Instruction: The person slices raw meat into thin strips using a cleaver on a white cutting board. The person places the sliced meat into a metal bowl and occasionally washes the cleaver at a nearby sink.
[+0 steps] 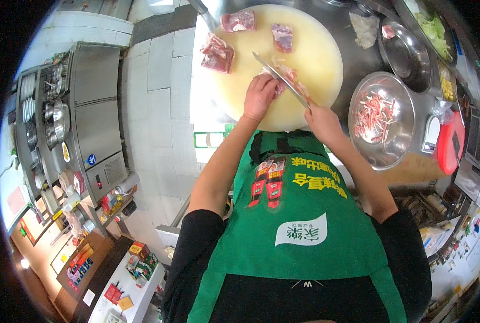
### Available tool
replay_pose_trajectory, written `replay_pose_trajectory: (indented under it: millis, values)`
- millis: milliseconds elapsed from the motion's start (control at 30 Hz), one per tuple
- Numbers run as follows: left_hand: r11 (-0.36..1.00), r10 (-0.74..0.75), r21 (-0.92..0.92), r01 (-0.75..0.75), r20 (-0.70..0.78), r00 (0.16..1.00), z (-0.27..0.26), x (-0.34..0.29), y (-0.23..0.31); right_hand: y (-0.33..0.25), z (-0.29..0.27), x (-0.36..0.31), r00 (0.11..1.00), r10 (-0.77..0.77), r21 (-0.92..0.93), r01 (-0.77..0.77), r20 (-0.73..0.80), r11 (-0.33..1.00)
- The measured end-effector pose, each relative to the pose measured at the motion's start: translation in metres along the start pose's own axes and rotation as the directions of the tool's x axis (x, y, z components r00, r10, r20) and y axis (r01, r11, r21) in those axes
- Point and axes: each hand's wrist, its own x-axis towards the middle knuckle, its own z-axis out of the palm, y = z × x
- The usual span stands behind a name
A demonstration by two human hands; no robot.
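Note:
My right hand (324, 124) is closed round the handle of a kitchen knife (283, 78), whose blade points up and to the left. Against the blade's left side, my left hand (262, 97) presses down a piece of raw meat (278, 89) with its fingers curled. Cut strips of meat (288, 72) lie just right of the blade. All this rests on a round, pale yellow cutting board (315, 48). Toward the board's far side sit larger chunks of meat: one at the top (238, 21), another at the left (218, 55), and a smaller one (282, 39).
Right of the board stands a steel bowl (406, 126) holding cut meat strips (377, 116). Behind it are a steel basin (412, 56) and a tray of green leaves (432, 29). A white scale (431, 133) and a red object (449, 144) lie farther right. A steel fridge (97, 107) is at left.

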Motion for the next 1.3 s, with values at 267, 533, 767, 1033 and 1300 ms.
replay_pose_trajectory:
  millis: [267,533,767,1033,1300]
  values:
    - [0.998,0.034,0.050,-0.034,0.009,0.999,0.001,-0.001,-0.002,-0.006,0.027,0.037,0.997,-0.059,0.044,0.061,-0.056,0.997]
    - [1.000,-0.008,-0.020,0.007,-0.025,1.000,0.003,-0.003,-0.011,-0.002,0.018,0.060,0.997,-0.063,0.044,0.065,-0.054,0.997]
    - [0.998,0.036,0.042,-0.036,-0.014,0.999,0.001,-0.002,-0.004,-0.006,-0.023,-0.024,0.991,0.076,-0.037,-0.072,0.110,0.997]
    - [1.000,0.027,-0.008,-0.027,-0.021,0.999,0.000,-0.002,-0.006,-0.035,0.029,0.094,0.990,-0.133,0.094,0.137,-0.047,0.986]
    - [0.998,0.058,0.025,-0.058,-0.004,0.998,-0.002,-0.001,-0.006,0.000,0.004,0.008,0.995,-0.049,0.024,0.051,-0.082,0.998]
